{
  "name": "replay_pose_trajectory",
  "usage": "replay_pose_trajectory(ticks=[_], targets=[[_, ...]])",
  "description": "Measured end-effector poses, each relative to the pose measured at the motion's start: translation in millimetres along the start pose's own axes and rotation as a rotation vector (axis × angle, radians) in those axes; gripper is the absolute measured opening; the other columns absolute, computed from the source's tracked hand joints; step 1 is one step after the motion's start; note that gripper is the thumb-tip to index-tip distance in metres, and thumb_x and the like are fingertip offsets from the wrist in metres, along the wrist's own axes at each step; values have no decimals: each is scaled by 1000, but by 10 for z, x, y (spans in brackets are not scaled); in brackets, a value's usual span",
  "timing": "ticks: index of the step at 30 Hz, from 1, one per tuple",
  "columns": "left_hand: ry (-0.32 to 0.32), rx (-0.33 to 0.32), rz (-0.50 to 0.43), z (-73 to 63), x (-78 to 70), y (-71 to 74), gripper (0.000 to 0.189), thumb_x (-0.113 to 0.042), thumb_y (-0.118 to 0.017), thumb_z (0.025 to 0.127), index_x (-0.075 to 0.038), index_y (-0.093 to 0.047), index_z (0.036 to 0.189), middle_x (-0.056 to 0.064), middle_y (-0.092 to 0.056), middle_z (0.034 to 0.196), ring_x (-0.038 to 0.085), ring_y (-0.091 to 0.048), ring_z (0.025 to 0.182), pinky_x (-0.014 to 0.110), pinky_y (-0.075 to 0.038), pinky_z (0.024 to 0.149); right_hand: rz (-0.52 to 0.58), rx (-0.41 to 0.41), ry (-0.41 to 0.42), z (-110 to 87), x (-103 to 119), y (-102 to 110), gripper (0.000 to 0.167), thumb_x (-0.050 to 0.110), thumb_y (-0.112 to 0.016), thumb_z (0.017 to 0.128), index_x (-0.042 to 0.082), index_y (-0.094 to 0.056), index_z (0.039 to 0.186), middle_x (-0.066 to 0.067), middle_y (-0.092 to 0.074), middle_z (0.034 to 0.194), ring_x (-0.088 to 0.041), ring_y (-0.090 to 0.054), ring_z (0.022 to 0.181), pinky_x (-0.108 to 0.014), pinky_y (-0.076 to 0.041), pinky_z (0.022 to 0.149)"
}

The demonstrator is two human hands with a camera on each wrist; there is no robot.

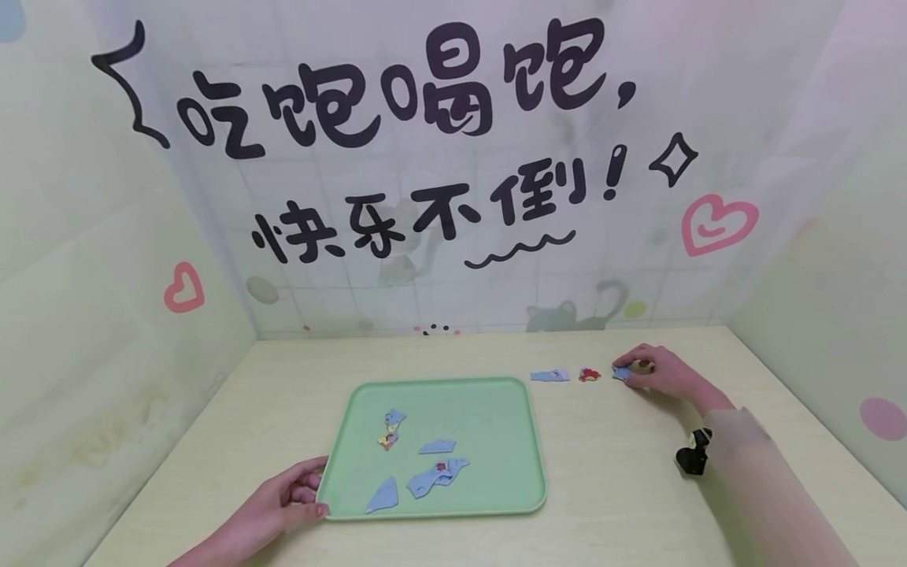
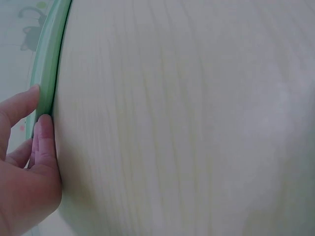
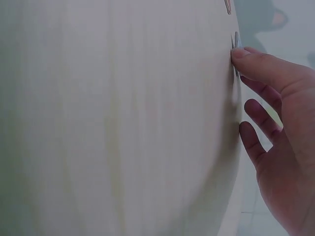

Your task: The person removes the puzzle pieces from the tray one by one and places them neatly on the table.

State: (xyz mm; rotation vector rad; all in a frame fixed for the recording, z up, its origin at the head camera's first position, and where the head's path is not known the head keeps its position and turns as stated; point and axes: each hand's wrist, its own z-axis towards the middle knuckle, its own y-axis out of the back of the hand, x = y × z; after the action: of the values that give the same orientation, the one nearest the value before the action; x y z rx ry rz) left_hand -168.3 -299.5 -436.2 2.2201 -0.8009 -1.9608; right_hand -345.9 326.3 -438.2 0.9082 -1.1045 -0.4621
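Note:
My left hand (image 1: 286, 498) holds the left edge of a pale green tray (image 1: 496, 504), its thumb and fingers at the rim (image 2: 48, 73). At the back right of the table, my right hand (image 1: 662, 372) pinches a small flat blue puzzle piece (image 1: 621, 372) between thumb and fingers. In the right wrist view the piece shows edge-on at the thumb tip, low over the tabletop, and the other fingers are bent loosely. Left of this hand lie a red puzzle piece (image 1: 589, 376) and a long blue piece (image 1: 549, 376), in a row with it.
Several irregular blue pieces lie in the tray, among them a triangular one (image 1: 383, 494), a flat-edged one (image 1: 437, 447) and one with yellow print (image 1: 389, 438). A black device (image 1: 694, 452) sits at the right wrist. A printed wall (image 1: 453, 291) closes off the table's back.

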Motion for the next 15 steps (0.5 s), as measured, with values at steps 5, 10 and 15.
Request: replay_pose_trajectory(ticks=[5, 10, 15], targets=[[-3, -5, 7, 4, 4, -1, 80, -13, -71, 88, 13, -26, 149, 18, -50, 119, 2, -53, 89, 17, -48, 78, 27, 20, -34, -14, -14, 4, 30, 16, -70, 91, 9, -70, 120, -15, -61, 119, -20, -53, 97, -23, -46, 82], [-4, -6, 13, 3, 17, 2, 81, -13, -71, 88, 13, -26, 149, 18, -50, 119, 2, -53, 89, 17, -48, 79, 52, 49, -39, -21, 12, 5, 32, 17, -69, 92, 7, -68, 123, -16, -59, 120, -20, -51, 97, -24, -45, 81], [-3, -11, 16, -2, 21, 3, 81, -12, -71, 87, 13, -26, 149, 18, -50, 119, 2, -54, 89, 17, -48, 78, 62, 75, -47, -23, 71, 22, 34, 16, -68, 92, 6, -65, 124, -17, -58, 121, -22, -51, 99, -25, -45, 82]])
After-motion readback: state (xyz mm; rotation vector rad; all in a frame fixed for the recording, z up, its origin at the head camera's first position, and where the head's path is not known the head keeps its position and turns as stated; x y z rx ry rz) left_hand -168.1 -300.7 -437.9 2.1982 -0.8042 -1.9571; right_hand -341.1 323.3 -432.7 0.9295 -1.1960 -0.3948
